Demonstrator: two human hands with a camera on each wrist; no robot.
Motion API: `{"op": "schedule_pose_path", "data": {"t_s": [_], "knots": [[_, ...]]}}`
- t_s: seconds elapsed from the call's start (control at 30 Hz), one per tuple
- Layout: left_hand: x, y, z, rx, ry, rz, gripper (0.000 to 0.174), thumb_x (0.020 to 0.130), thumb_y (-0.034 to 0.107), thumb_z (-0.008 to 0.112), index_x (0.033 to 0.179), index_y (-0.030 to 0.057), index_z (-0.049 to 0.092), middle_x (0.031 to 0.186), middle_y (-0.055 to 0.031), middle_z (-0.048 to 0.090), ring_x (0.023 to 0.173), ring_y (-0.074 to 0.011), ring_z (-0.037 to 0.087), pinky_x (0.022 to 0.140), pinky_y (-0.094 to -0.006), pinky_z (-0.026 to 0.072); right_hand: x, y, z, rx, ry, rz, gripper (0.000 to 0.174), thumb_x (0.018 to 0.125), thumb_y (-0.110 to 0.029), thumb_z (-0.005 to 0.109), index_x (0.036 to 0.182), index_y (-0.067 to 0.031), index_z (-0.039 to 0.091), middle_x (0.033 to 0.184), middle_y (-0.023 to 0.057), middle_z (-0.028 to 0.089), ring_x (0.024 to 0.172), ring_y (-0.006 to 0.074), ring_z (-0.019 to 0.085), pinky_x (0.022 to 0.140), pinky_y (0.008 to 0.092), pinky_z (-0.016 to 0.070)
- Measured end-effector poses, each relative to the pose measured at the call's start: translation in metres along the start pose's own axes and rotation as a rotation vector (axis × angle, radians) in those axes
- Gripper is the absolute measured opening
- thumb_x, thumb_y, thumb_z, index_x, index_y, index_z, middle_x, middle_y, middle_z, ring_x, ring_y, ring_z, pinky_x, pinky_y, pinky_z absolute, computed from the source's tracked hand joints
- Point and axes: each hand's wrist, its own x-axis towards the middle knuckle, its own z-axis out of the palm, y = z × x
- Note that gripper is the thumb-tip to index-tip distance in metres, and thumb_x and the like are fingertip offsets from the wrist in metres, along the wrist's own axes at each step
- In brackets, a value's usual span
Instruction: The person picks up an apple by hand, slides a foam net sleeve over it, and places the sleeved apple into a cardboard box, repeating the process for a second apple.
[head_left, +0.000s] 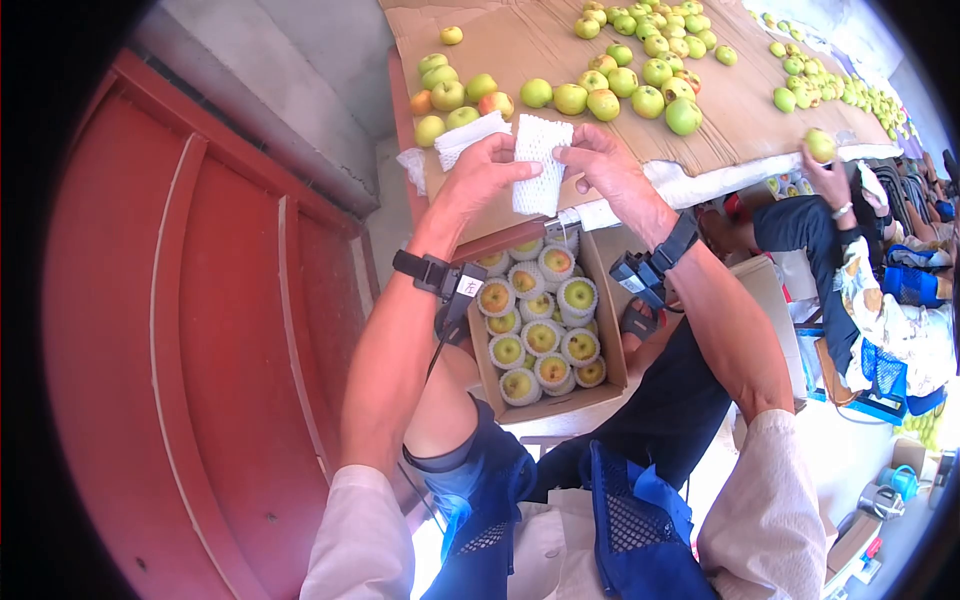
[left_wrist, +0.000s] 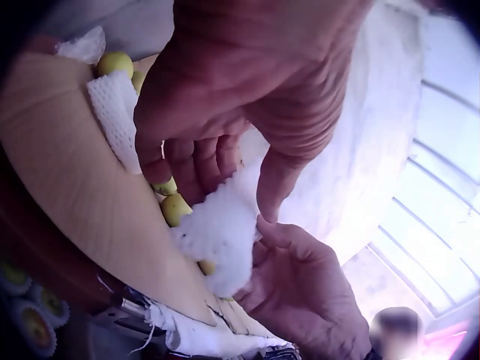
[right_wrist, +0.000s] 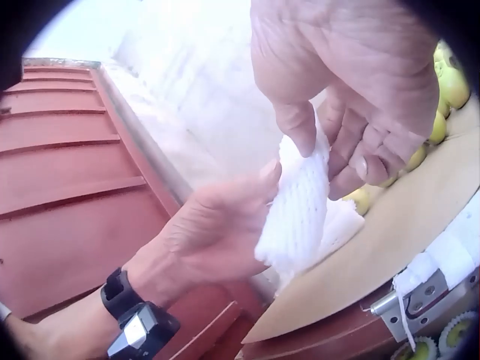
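White foam net [head_left: 541,172], held up over the near edge of the table btwn both hands, its length running roughly top to bottom in the head view. L hand [head_left: 484,176] is pinching it from one side, thumb lying across the near face & fingers going behind. R hand [head_left: 608,172] is pinching the opposite side nr the top, thumb against the net, other fingers bending behind/beside it. Just left of the net, spare foam nets [head_left: 470,138] are lying on the cardboard sheet [head_left: 520,60] covering the table. Beyond & beside these, loose apples [head_left: 570,99], mostly green w/ some red or yellow, are resting in groups. White padding [head_left: 690,178] is running along part of the table edge, w/ a metal bracket [right_wrist: 420,304] showing nr it. Below the hands, a cardboard box [head_left: 614,385] is standing open btwn the person's legs, holding netted apples [head_left: 541,338] packed close together. Straps are holding a small camera at each wrist. Far left, a red panel [head_left: 230,330] is standing; far right, another person's hand [head_left: 828,184] is gripping a green apple [head_left: 820,146].
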Motion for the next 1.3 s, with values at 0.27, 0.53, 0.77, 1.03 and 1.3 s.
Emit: {"op": "schedule_pose_path", "data": {"t_s": [0.27, 0.53, 0.77, 1.03, 1.3], "knots": [[-0.002, 0.001, 0.002, -0.121, 0.120, -0.065, 0.035, 0.085, 0.010, 0.076, 0.116, -0.0017, 0.065, 0.107, -0.0085, 0.070, 0.096, -0.0170, 0.066, 0.084, -0.0315, 0.0509, 0.002, -0.002, -0.001, -0.049, 0.012, 0.007, 0.034, 0.087, -0.020, 0.075, 0.112, -0.0007, 0.062, 0.096, 0.0085, 0.070, 0.085, 0.0152, 0.068, 0.068, 0.0327, 0.0507], [0.000, -0.002, 0.003, -0.004, 0.158, -0.038, 0.030, 0.084, 0.004, 0.075, 0.112, -0.0025, 0.066, 0.106, -0.0088, 0.071, 0.095, -0.0148, 0.066, 0.084, -0.0302, 0.0514, -0.002, 0.000, 0.008, -0.548, 0.409, -0.539, 0.033, 0.083, -0.014, 0.076, 0.112, -0.0043, 0.064, 0.106, 0.0110, 0.069, 0.098, 0.0234, 0.067, 0.085, 0.0373, 0.0533], [0.002, -0.009, 0.001, 0.027, 0.169, -0.012, 0.025, 0.085, 0.002, 0.075, 0.109, 0.0002, 0.068, 0.102, -0.0060, 0.072, 0.090, -0.0129, 0.067, 0.079, -0.0288, 0.0527, -0.011, -0.006, 0.019, -0.544, 0.338, -0.463, 0.030, 0.081, -0.015, 0.076, 0.109, -0.0102, 0.066, 0.097, 0.0066, 0.071, 0.089, 0.0254, 0.068, 0.079, 0.0396, 0.0539], [-0.001, -0.004, 0.002, 0.083, 0.132, -0.014, 0.027, 0.084, 0.002, 0.075, 0.109, -0.0025, 0.067, 0.100, -0.0077, 0.071, 0.089, -0.0134, 0.066, 0.079, -0.0286, 0.0530, -0.019, -0.011, 0.028, -0.654, 0.256, -0.290, 0.033, 0.083, -0.027, 0.075, 0.110, -0.0104, 0.069, 0.101, 0.0121, 0.074, 0.094, 0.0314, 0.071, 0.082, 0.0436, 0.0540], [-0.010, 0.002, 0.001, 0.106, 0.025, -0.068, 0.030, 0.096, 0.025, 0.070, 0.112, -0.0006, 0.069, 0.098, -0.0053, 0.071, 0.089, -0.0120, 0.066, 0.081, -0.0294, 0.0525, -0.015, -0.012, 0.017, -0.642, 0.136, -0.167, 0.039, 0.086, -0.031, 0.071, 0.117, -0.0077, 0.071, 0.104, 0.0164, 0.073, 0.097, 0.0322, 0.071, 0.084, 0.0421, 0.0537]]}}
